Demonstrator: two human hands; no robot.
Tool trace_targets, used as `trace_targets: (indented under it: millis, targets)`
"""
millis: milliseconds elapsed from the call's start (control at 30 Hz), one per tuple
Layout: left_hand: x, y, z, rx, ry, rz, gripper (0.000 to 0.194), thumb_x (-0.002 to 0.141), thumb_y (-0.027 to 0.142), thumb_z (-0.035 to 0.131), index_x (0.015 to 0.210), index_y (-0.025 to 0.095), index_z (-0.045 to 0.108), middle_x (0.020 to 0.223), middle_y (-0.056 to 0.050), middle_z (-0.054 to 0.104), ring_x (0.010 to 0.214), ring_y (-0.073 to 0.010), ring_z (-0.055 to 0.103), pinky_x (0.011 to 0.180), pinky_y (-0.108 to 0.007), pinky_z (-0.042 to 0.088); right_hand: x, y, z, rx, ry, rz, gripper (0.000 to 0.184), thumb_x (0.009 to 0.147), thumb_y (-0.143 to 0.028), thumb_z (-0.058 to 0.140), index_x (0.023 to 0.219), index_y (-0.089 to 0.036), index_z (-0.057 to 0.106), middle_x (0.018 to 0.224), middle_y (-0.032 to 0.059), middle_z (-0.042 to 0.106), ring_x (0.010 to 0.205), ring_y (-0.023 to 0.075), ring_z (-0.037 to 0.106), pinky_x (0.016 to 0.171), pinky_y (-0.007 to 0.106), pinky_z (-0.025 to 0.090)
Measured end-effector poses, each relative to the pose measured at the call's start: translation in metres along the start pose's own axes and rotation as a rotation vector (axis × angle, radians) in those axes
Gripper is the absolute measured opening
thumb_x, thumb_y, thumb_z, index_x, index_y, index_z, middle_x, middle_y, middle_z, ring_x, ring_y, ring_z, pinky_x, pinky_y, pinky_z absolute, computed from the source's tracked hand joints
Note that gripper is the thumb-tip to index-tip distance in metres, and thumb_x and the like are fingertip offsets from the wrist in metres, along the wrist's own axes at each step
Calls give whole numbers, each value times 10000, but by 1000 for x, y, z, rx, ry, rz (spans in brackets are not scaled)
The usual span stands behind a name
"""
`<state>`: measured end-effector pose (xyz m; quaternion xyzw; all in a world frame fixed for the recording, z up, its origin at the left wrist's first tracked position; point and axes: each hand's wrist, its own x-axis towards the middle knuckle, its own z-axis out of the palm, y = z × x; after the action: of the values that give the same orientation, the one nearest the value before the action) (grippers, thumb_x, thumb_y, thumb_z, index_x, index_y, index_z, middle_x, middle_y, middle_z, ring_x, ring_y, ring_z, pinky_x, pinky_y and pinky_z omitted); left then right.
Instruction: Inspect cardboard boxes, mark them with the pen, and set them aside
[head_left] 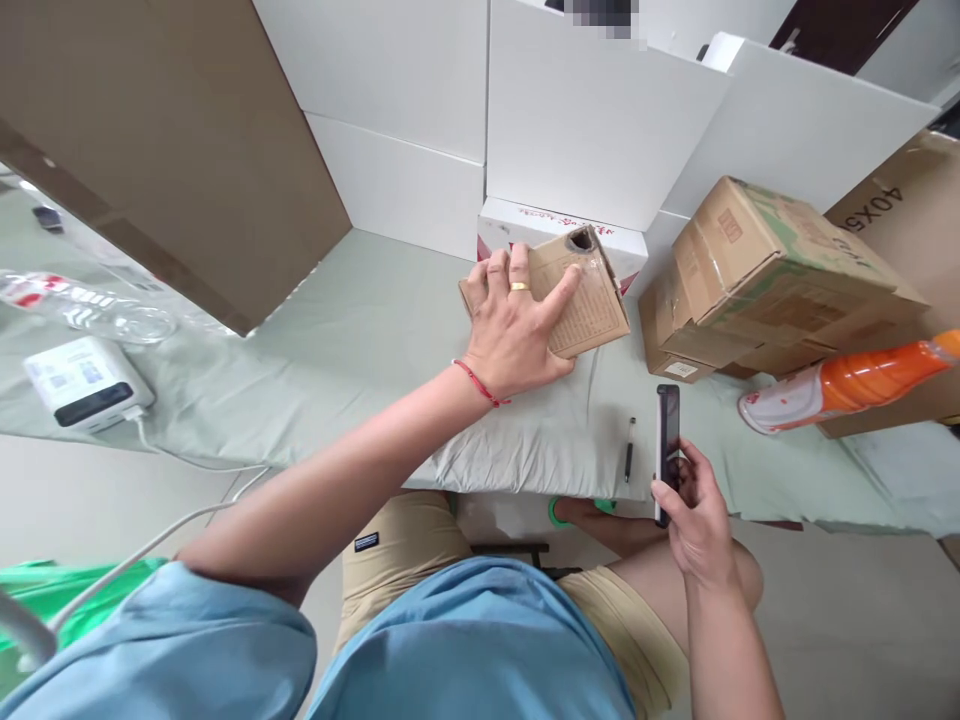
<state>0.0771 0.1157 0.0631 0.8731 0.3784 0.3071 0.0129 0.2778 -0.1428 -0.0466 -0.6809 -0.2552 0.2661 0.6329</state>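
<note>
A small brown cardboard box (600,310) with printed text and a dark hole at one corner is at the back of the cloth-covered table (390,320). My left hand (514,330) grips it from above, fingers spread over its face and thumb at the near edge. Behind the box, partly covered by it, lies a white box (559,217) with red markings. Off the table's front edge, my right hand (697,510) is closed around a smartphone (667,440) held upright on its side. A pen (629,450) rests on the cloth left of the phone.
Larger cardboard boxes (757,270) are stacked at right, beside an orange bottle (855,380). White panels (570,110) rise behind. At left are a big brown carton (172,130), a clear plastic bottle (97,308) and a white device (86,383) with a cable (187,465).
</note>
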Motion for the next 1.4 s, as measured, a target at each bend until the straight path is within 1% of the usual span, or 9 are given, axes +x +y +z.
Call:
trace_targets:
  millis: [67, 167, 300, 467, 700, 867, 1067, 1233, 1400]
  targets:
    - [-1, 0, 1, 11, -49, 38, 1141, 718, 586, 930, 1710, 313, 437, 1804, -240, 273, 1605, -602, 251, 1285, -784, 75, 1, -9, 9, -40, -30, -56, 875, 688, -511, 986, 1441, -271, 611, 1266, 80, 722, 1178, 253, 675, 1011, 379, 549]
    - [1, -2, -11, 21, -193, 148, 1195, 723, 575, 950, 1748, 349, 379, 1859, -243, 166, 1648, -616, 185, 1242, -883, -1, 5, -22, 22, -86, -27, -123, 919, 700, -494, 986, 1479, -249, 566, 1258, 86, 720, 1179, 263, 684, 1055, 409, 544]
    - [-1, 1, -24, 10, -326, 259, 1178, 725, 448, 977, 1742, 409, 385, 1883, -235, 90, 1663, -623, 169, 1191, -925, 146, 8, -40, 42, -131, 29, -236, 910, 715, -498, 973, 1478, -242, 547, 1223, 79, 709, 1130, 254, 694, 1028, 405, 560]
    - [-10, 10, -20, 19, -276, 228, 1017, 753, 368, 955, 1669, 306, 516, 1839, -320, 184, 1654, -617, 216, 1146, -886, 275, 4, -61, 63, -233, 125, -372, 929, 727, -524, 952, 1500, -224, 535, 1269, 112, 698, 1108, 270, 709, 991, 428, 588]
    - [-19, -5, -9, 85, -115, 199, 780, 811, 308, 886, 1537, 326, 601, 1835, -267, 253, 1684, -552, 228, 1205, -874, 205, 5, -71, 82, -372, 264, -540, 975, 734, -554, 924, 1556, -208, 528, 1345, 163, 696, 1193, 353, 715, 1079, 551, 577]
    - [-23, -27, -3, 152, -149, 233, 864, 756, 286, 914, 1553, 339, 584, 1852, -268, 212, 1683, -532, 249, 1187, -891, 238, 13, -72, 99, -475, 301, -641, 940, 754, -583, 900, 1542, -205, 555, 1336, 166, 703, 1241, 392, 708, 1123, 612, 546]
    - [-27, -43, -8, 89, -185, 229, 859, 776, 332, 894, 1575, 396, 586, 1890, -193, 127, 1699, -498, 209, 1176, -864, 286, 16, -78, 125, -545, 286, -773, 891, 810, -529, 859, 1569, -201, 528, 1367, 164, 678, 1252, 359, 693, 1081, 551, 578]
    - [-30, -40, -5, 82, -201, 223, 859, 806, 341, 864, 1608, 404, 562, 1893, -179, 128, 1705, -505, 188, 1178, -863, 276, 13, -82, 140, -555, 251, -808, 894, 831, -537, 849, 1580, -205, 493, 1377, 171, 666, 1222, 355, 688, 1069, 551, 576]
    - [-32, -34, -2, 49, -210, 220, 841, 845, 307, 818, 1638, 370, 546, 1895, -180, 114, 1718, -531, 158, 1216, -879, 198, 10, -82, 143, -542, 243, -799, 889, 830, -546, 850, 1563, -190, 497, 1362, 177, 671, 1203, 356, 695, 1038, 538, 582]
